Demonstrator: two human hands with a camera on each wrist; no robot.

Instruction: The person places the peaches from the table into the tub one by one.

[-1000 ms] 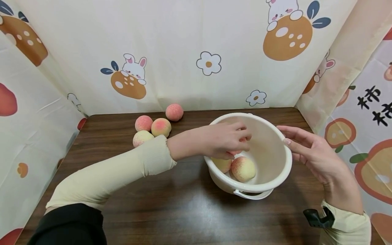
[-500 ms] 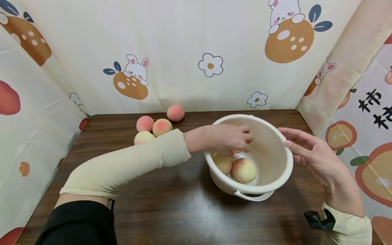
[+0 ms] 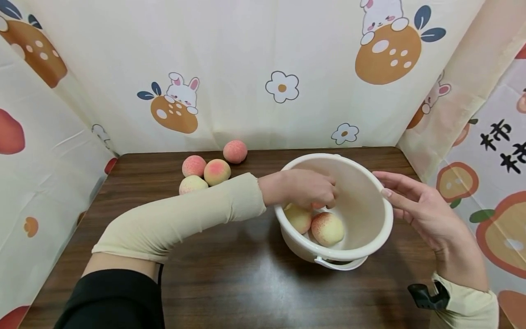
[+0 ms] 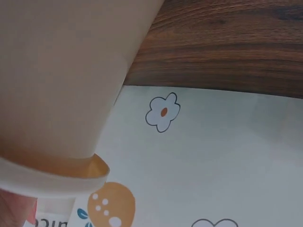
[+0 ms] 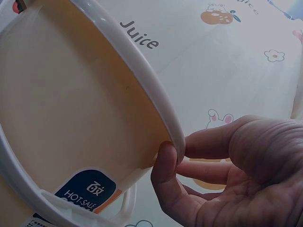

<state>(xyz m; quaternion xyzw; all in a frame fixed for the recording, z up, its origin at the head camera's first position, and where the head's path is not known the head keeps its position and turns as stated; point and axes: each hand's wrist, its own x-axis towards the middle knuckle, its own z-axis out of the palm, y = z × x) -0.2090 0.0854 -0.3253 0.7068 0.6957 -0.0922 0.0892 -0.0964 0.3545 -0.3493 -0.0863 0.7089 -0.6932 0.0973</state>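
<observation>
A white bucket (image 3: 384, 228) stands on the right half of the table. My left hand (image 3: 310, 187) reaches over its left rim, with the fingers curled down around a pinkish peach (image 3: 317, 206) that is mostly hidden beneath them. Two yellowish peaches lie in the bucket: one (image 3: 299, 219) by the left wall, the other (image 3: 327, 228) nearer the front. My right hand (image 3: 415, 205) pinches the bucket's right rim between thumb and fingers, plain in the right wrist view. Only the bucket's wall (image 4: 61, 85) and rim fill the left side of the left wrist view; my left fingers are hidden there.
Several peaches (image 3: 217, 172) sit at the back left of the dark wooden table (image 3: 230, 283), one partly behind my left sleeve. A bucket handle (image 3: 341, 264) hangs at the front. Printed curtains (image 3: 238, 59) enclose the table at the back and sides.
My left hand has gone deeper into the bucket, the forearm shifting right and the fingers sinking lower. The right hand and the bucket stay nearly where they were.
</observation>
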